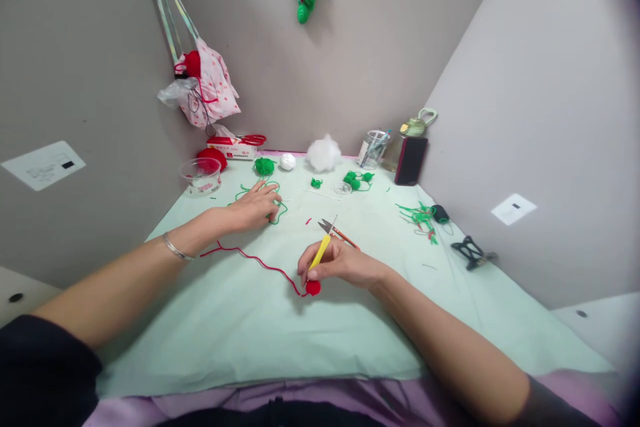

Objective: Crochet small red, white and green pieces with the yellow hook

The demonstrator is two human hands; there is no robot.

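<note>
My right hand (336,261) is closed around a crochet hook with a yellow handle (321,251), its thin tip pointing up and away. A small red crocheted piece (313,287) hangs just under my fingers. From it a red yarn tail (255,257) runs left across the cloth. Stretched far forward, my left hand (257,205) lies palm down with fingers apart over loose green yarn (283,211). What its palm touches is hidden. Just beyond sits the green yarn ball (264,166). Snips with dark blades (326,226) lie behind my right hand.
White stuffing (324,153), a white yarn ball (287,161) and a clear plastic tub (201,177) stand at the back. Green crocheted pieces (355,180) lie beyond the snips. A phone (411,161) leans by a bottle (393,147) at right. Green yarn scraps (423,217) and a black stand (470,253) lie nearer.
</note>
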